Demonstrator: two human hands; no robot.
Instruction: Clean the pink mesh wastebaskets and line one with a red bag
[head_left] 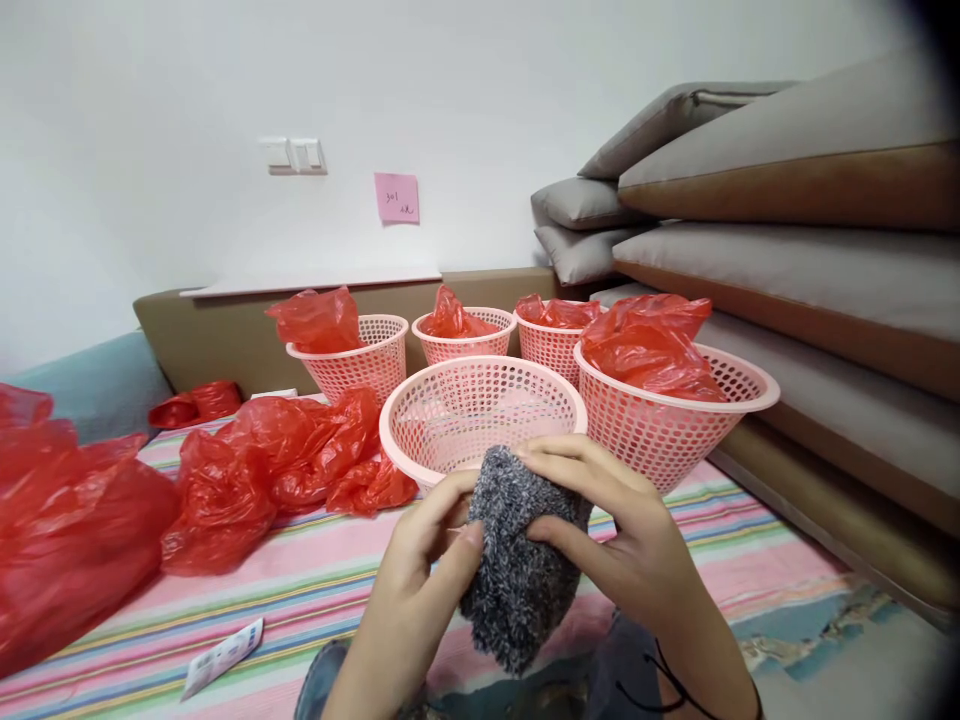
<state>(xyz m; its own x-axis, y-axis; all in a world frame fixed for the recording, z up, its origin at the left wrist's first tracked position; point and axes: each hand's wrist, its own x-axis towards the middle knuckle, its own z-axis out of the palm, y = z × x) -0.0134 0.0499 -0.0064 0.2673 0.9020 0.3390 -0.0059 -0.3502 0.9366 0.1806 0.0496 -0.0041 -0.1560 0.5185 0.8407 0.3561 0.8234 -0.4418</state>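
A fuzzy dark grey cloth item [521,570] is held up between both hands. My left hand [431,570] grips its left edge, thumb on the near side and fingers partly hidden behind it. On the other side, my right hand [611,520] pinches the upper right of the cloth between thumb and fingers. Just beyond the hands stands a pink perforated basket [409,470] with nothing visible inside. Part of its near rim is hidden by the cloth and hands.
Behind are more pink baskets [652,440] holding red plastic bags. Red bags [225,500] lie at left on the striped cloth [300,590], near a small white packet [223,657]. Grey cushions [787,260] are stacked at right. A pink note [397,198] is on the wall.
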